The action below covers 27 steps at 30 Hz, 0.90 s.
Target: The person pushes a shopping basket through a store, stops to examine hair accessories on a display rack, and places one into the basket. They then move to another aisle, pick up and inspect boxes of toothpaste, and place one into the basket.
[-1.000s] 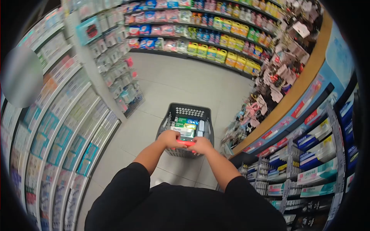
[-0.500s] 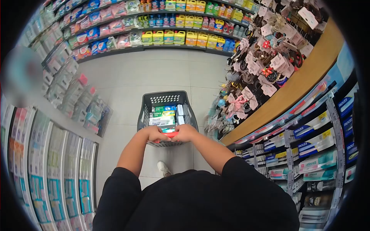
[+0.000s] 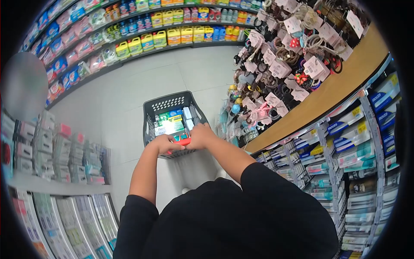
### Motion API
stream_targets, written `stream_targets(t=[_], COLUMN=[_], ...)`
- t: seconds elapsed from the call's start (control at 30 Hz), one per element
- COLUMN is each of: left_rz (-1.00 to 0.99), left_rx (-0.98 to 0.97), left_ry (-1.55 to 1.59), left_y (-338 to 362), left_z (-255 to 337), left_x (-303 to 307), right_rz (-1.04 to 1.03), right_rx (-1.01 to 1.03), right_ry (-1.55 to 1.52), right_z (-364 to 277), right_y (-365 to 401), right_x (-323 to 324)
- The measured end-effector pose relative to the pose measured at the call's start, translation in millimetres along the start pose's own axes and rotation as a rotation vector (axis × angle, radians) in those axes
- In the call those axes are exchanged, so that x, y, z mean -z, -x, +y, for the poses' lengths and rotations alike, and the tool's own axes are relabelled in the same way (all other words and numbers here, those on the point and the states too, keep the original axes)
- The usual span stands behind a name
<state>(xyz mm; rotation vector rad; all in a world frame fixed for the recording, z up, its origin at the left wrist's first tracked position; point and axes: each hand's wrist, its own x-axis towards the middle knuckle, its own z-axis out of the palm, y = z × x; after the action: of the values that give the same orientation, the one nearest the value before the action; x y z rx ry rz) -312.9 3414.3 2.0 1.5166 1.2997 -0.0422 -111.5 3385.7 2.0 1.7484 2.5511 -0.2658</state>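
A dark grey plastic shopping basket (image 3: pixel 152 108) with holes along its far wall stands in front of me, low over the floor. My left hand (image 3: pixel 163 143) is closed round the left part of its red handle (image 3: pixel 184 142). The right part of that handle is in my right hand (image 3: pixel 202 136), also closed, with the thumbs pointing toward each other. Inside the basket lie several boxes: a green toothpaste box (image 3: pixel 162 117), a white box (image 3: pixel 164 129) lettered "Doct...", and a pale upright box (image 3: pixel 187 113) on the right side.
Hair ties on cards (image 3: pixel 276 69) hang to the right above a wooden ledge (image 3: pixel 319 99). Below it are racks of boxed toothpaste (image 3: pixel 345 129). Packaged goods fill the left shelves (image 3: pixel 56 151). Yellow jugs (image 3: pixel 147 42) line the far shelf. Grey tiled floor (image 3: pixel 129 86) lies between.
The view has turned, and the basket sits further left and higher in it, slightly tilted. The hair-tie rack appears closer. Both hands have kept hold of the handle.
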Motion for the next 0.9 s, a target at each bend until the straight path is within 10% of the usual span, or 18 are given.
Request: stream_targets(t=[0.47, 0.9], left_rz=[0.085, 0.029], left_rx=[-0.052, -0.021], left_ry=[-0.080, -0.045], left_y=[-66.5, -122.6], left_z=[4.8, 21.9], left_x=[66.8, 124.5], right_rz=[-0.335, -0.182], right_rx=[-0.004, 0.101], right_ry=[-0.457, -0.600], right_z=[38.2, 71.6], right_y=[-99.6, -160.8], right_x=[4.4, 17.7])
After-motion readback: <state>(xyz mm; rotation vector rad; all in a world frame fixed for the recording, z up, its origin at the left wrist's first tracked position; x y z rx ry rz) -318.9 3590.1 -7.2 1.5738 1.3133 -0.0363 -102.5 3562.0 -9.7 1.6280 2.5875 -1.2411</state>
